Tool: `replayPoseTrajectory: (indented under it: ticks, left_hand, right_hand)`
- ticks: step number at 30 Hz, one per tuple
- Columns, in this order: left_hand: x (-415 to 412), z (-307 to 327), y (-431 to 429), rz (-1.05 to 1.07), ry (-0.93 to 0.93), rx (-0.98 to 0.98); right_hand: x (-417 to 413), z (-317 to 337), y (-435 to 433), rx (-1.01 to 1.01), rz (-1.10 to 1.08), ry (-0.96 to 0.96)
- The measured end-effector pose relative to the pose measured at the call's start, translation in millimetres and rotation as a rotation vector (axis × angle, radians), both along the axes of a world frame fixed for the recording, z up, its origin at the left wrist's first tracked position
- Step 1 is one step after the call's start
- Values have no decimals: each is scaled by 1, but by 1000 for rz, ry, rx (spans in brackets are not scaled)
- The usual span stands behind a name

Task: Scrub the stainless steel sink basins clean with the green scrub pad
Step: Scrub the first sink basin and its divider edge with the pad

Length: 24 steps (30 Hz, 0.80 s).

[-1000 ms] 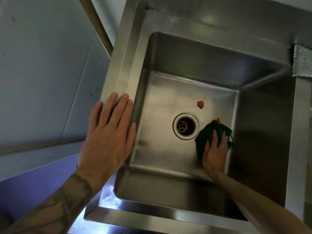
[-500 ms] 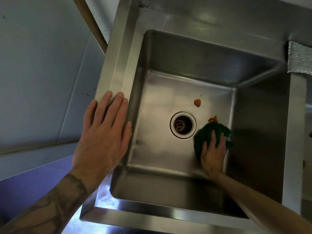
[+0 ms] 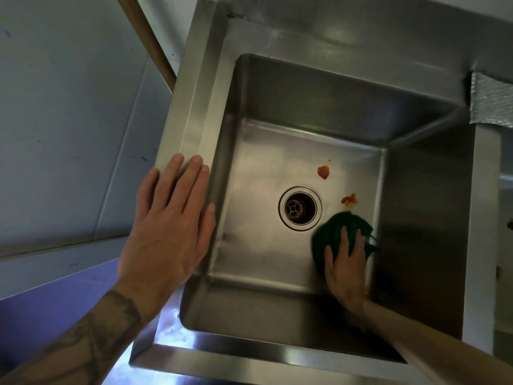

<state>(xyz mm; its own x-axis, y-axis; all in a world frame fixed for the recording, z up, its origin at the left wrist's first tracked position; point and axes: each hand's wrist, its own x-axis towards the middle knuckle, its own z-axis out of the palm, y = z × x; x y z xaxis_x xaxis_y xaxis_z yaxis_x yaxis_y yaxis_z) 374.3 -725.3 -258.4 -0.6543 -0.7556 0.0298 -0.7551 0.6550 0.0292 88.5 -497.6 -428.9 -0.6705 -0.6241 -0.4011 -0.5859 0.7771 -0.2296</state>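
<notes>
I look down into a stainless steel sink basin [image 3: 261,173] with a round drain [image 3: 300,208] in its floor. My right hand [image 3: 345,269] presses the green scrub pad [image 3: 337,227] flat on the basin floor, right of the drain and near the right wall, fingers spread over it. Two orange-red stains lie on the floor: one smear [image 3: 349,200] just beyond the pad and one blob [image 3: 323,172] farther back. My left hand [image 3: 169,226] rests flat, fingers straight, on the sink's left rim [image 3: 194,101].
A grey wall panel [image 3: 69,107] and a wooden strip [image 3: 147,40] lie left of the sink. A textured silver patch [image 3: 491,104] sits on the right rim. The front rim [image 3: 249,357] is wet and shiny.
The right hand has drawn the pad back toward me, uncovering more of the near orange smear. The left hand stays on the rim. The view has shifted slightly.
</notes>
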Motion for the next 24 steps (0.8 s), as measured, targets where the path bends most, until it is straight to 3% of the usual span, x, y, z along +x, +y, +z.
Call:
replayPoseTrajectory:
  ticks: [3, 9, 14, 20, 24]
  left_hand:
    - [0, -1, -1, 1, 5, -7]
    - [1, -4, -1, -3, 11, -20]
    - [1, -3, -1, -6, 3, -17]
    - [-1, -1, -1, -6, 11, -24]
    - [-1, 1, 0, -1, 7, -20]
  right_hand:
    - [-7, -6, -10, -35, 36, 46]
    - [-20, -10, -69, -137, -112, 170]
    - [-28, -8, -34, -129, 203, 84]
    - [-48, -6, -87, -137, -15, 151]
    - [-23, -6, -54, -169, 231, 97]
